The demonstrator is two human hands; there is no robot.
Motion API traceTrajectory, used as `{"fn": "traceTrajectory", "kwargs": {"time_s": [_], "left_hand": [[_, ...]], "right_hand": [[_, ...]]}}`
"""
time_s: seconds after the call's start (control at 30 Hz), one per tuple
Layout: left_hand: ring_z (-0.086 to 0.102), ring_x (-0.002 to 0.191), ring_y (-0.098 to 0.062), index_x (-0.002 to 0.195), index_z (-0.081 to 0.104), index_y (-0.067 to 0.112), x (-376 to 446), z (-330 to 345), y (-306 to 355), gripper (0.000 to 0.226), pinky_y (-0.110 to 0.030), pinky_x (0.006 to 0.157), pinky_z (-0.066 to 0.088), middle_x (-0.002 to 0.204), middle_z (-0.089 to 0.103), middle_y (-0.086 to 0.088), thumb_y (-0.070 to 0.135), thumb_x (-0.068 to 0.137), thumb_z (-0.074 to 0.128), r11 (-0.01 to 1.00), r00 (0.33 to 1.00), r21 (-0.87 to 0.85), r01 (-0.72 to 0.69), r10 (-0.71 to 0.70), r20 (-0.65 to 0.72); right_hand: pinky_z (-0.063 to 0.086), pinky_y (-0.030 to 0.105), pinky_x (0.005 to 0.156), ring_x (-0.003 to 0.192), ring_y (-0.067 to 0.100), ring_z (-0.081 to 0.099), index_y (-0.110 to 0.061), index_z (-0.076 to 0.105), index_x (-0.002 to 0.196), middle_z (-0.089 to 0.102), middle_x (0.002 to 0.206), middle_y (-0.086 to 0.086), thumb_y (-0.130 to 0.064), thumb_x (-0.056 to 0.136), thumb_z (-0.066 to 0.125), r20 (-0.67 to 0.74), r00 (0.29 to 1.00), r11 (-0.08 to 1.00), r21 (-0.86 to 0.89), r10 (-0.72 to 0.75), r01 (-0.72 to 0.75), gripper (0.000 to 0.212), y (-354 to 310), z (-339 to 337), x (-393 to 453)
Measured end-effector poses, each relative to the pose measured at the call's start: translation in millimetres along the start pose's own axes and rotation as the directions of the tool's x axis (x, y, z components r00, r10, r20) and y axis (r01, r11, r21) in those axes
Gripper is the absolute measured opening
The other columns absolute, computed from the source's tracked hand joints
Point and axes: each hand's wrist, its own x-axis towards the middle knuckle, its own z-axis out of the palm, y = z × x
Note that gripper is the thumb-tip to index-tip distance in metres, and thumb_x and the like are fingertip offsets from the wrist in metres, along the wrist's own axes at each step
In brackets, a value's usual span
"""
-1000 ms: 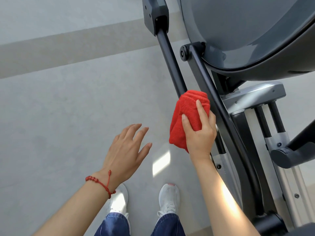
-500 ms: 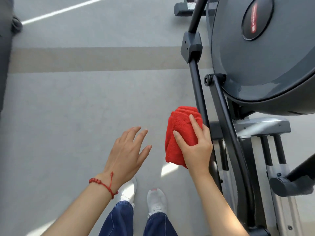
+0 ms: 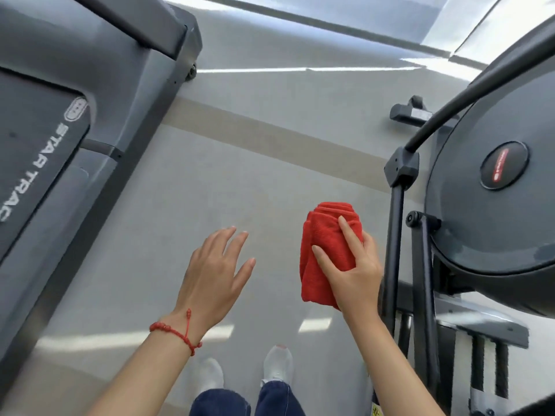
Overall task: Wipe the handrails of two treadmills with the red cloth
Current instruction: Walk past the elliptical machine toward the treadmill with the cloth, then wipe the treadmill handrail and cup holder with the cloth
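Cloth, red and bunched, sits in the right hand, fingers curled over it, just left of a black upright bar without clearly touching it. The left hand hovers spread, holding nothing. A treadmill lies far left.
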Motion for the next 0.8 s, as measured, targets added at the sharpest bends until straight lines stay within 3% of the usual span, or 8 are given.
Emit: {"fn": "traceTrajectory", "kwargs": {"time_s": [0.1, 0.33, 0.5, 0.67, 0.8], "left_hand": [[0.041, 0.114, -0.023, 0.119, 0.058, 0.006, -11.6, -33.6, -10.9, 0.051, -0.044, 0.081, 0.05, 0.12, 0.059, -0.014, 0.04, 0.09, 0.033, 0.999, 0.998, 0.01, 0.035, -0.035, -0.045], [0.058, 0.108, -0.034, 0.117, 0.06, 0.005, -50.0, -117.0, -37.2, 0.053, -0.045, 0.078, 0.051, 0.117, 0.061, -0.016, 0.041, 0.09, 0.033, 0.993, 0.986, 0.028, 0.115, -0.111, -0.124], [0.056, 0.111, -0.032, 0.119, 0.059, 0.007, -92.4, -181.1, -55.6, 0.067, -0.044, 0.081, 0.051, 0.119, 0.06, -0.014, 0.052, 0.097, 0.014, 0.989, 0.975, 0.001, 0.149, -0.146, -0.169], [0.051, 0.117, -0.032, 0.121, 0.057, 0.007, -137.0, -237.4, -69.7, 0.054, -0.046, 0.084, 0.048, 0.125, 0.057, -0.014, 0.043, 0.091, 0.031, 0.978, 0.953, -0.052, 0.202, -0.208, -0.221], [0.047, 0.122, -0.032, 0.124, 0.056, 0.007, -166.3, -281.0, -74.9, 0.056, -0.048, 0.089, 0.045, 0.128, 0.055, -0.014, 0.044, 0.091, 0.03, 0.969, 0.933, -0.076, 0.237, -0.248, -0.26]], "right_hand": [[0.027, -0.003, 0.089, 0.1, -0.007, 0.042, -0.025, 0.053, 0.126, 0.049, 0.117, 0.003, -0.03, 0.069, 0.074, 0.046, 0.998, 0.999, 0.016, -0.036, 0.035, 0.061, -35.4, 6.2, -4.0], [0.03, -0.001, 0.09, 0.1, -0.005, 0.045, -0.031, 0.051, 0.126, 0.05, 0.116, 0.001, -0.024, 0.07, 0.079, 0.103, 0.992, 0.996, 0.053, -0.078, 0.073, 0.063, -123.6, 20.3, -33.2], [0.03, 0.0, 0.091, 0.101, 0.004, 0.049, -0.036, 0.048, 0.124, 0.05, 0.117, 0.002, -0.021, 0.069, 0.079, 0.139, 0.984, 0.993, 0.054, -0.113, 0.107, 0.065, -191.2, 23.6, -64.9], [0.03, 0.005, 0.088, 0.1, 0.011, 0.05, -0.028, 0.052, 0.126, 0.053, 0.116, 0.007, -0.021, 0.071, 0.078, 0.128, 0.986, 0.994, 0.06, -0.103, 0.096, 0.062, -260.6, 17.9, -99.3], [0.033, 0.012, 0.089, 0.101, 0.01, 0.051, -0.039, 0.047, 0.123, 0.05, 0.115, 0.001, -0.022, 0.071, 0.077, 0.145, 0.984, 0.991, 0.105, -0.101, 0.086, 0.062, -310.7, 8.9, -125.5]]}}
